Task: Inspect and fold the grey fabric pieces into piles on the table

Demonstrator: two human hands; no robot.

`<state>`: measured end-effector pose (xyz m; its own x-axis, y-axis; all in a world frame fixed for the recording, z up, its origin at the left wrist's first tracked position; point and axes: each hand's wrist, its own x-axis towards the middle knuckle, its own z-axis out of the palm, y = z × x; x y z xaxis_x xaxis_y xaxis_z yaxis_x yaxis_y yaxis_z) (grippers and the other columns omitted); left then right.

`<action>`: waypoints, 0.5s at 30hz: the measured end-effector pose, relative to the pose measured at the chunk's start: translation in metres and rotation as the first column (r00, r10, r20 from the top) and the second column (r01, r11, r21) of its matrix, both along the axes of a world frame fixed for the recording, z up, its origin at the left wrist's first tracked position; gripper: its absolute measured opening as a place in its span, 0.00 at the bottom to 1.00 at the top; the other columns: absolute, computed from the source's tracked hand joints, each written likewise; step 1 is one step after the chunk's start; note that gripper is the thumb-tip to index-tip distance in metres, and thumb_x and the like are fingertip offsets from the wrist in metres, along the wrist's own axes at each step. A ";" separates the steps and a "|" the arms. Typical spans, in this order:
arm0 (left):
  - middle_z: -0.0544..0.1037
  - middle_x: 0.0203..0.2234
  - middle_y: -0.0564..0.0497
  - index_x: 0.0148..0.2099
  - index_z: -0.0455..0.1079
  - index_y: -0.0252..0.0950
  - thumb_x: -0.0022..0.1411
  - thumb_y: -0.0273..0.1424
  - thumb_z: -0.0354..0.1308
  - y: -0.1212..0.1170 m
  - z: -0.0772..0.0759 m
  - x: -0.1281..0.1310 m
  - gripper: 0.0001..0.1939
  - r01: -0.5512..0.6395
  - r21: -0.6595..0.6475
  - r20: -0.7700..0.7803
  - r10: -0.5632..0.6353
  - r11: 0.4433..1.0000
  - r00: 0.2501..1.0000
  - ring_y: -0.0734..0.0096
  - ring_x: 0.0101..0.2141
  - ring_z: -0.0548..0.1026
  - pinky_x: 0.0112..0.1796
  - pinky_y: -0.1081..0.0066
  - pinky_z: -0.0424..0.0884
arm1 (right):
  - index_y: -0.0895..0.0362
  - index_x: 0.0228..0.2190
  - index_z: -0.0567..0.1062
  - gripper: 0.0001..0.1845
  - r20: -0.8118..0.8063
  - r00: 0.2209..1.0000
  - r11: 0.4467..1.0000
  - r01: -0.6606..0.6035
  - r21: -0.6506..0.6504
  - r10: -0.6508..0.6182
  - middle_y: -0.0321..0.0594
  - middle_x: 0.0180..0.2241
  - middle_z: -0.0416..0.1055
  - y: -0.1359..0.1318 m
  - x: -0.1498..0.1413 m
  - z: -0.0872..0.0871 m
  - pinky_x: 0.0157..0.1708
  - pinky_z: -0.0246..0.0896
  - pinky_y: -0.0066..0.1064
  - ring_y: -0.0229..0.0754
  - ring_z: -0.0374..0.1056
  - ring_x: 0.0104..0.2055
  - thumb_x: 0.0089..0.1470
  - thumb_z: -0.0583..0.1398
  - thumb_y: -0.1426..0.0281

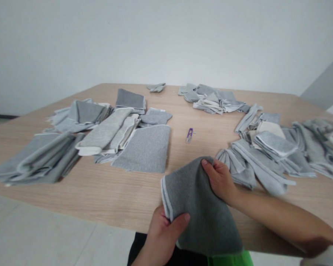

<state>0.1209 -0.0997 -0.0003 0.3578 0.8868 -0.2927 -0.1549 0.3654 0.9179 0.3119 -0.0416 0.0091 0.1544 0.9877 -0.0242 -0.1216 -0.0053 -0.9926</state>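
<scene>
A dark grey piece of fabric (199, 207) with a pale stitched edge hangs between my two hands at the table's front edge. My left hand (166, 229) grips its lower left border, thumb on top and fingers underneath. At the upper right corner, my right hand (219, 179) pinches the cloth with the thumb over it. Beyond the fabric lies a pair of purple thread snips (189, 135), flat on the wood. A flat grey folded piece (147, 149) rests left of the snips.
On the wooden table (133, 195), folded grey fabric stacks (108, 129) and a thick pile (44, 159) sit to the left. Loose grey pieces (266, 155) heap up on the right, with another heap (213, 98) at the back. A small scrap (157, 87) lies near the far edge.
</scene>
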 end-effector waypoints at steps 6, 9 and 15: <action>0.81 0.40 0.43 0.46 0.76 0.36 0.54 0.35 0.64 -0.011 -0.004 0.015 0.16 -0.060 0.041 0.000 0.060 0.997 0.998 0.51 0.48 0.76 0.51 0.56 0.70 | 0.57 0.27 0.76 0.19 0.020 0.999 0.999 0.026 0.024 -0.026 0.33 0.23 0.70 0.010 0.003 -0.006 0.28 0.58 0.29 0.38 0.63 0.27 0.55 0.60 0.54; 0.81 0.42 0.44 0.47 0.76 0.37 0.55 0.33 0.63 -0.010 -0.007 0.016 0.16 -0.110 0.081 -0.031 0.113 0.991 0.993 0.54 0.48 0.76 0.54 0.56 0.67 | 0.57 0.27 0.76 0.19 0.009 1.000 0.999 0.024 0.028 -0.025 0.33 0.22 0.70 0.011 0.005 -0.006 0.27 0.58 0.28 0.38 0.63 0.26 0.55 0.60 0.54; 0.81 0.42 0.44 0.51 0.74 0.37 0.56 0.34 0.62 -0.004 -0.009 0.006 0.19 -0.178 0.105 -0.068 0.186 0.978 0.980 0.52 0.51 0.74 0.56 0.53 0.64 | 0.57 0.32 0.76 0.18 -0.088 0.994 0.995 -0.074 -0.067 0.068 0.33 0.24 0.73 0.011 0.005 -0.012 0.28 0.61 0.30 0.39 0.66 0.26 0.55 0.61 0.54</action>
<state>0.1270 -0.1040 -0.0091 0.1671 0.9607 -0.2217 -0.1376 0.2454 0.9596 0.3164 -0.0304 -0.0026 0.0782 0.9915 -0.1038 -0.2023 -0.0862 -0.9755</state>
